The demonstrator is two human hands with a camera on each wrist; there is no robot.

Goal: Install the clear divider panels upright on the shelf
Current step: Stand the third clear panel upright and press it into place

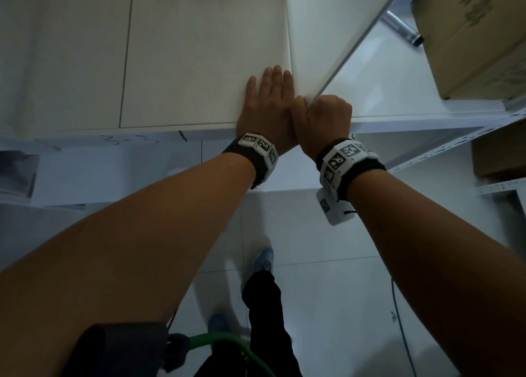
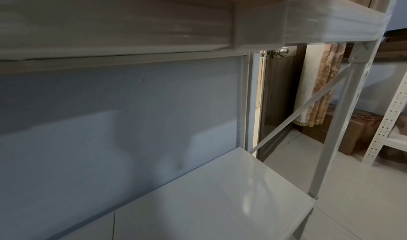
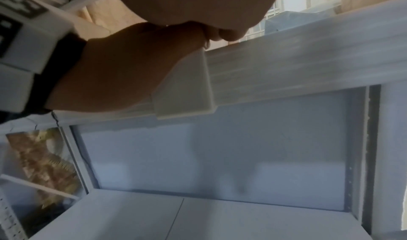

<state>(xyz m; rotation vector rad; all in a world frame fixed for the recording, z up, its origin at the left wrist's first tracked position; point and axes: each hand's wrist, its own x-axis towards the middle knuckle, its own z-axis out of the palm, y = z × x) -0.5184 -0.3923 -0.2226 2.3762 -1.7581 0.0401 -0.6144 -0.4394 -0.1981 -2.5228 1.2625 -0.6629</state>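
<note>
Right hand (image 1: 323, 117) is curled in a tight fist round the near end of the divider panel (image 1: 336, 43), which stands on edge on the shelf (image 1: 199, 63) and runs away toward the back. Left hand (image 1: 269, 103) lies flat beside it, fingers spread and pressed on the shelf top, touching the right hand at the panel's foot. The right wrist view shows a small white clip (image 3: 187, 90) hooked over the shelf's front lip right under that fist, and it looks as if the panel's end is being seated into it.

The risk now, as I judge it: the panel is long and thin and held at one end only, so a twist of the fist could tip it sideways toward the cardboard box (image 1: 478, 35) and the metal tube (image 1: 402, 29) on the right, or pop it out of the clip.

Hard to read: the panel's far end runs out of the head view, so any rear support is unseen. The fist hides the joint itself. The left wrist view shows no fingers, only the shelf's underside.
</note>
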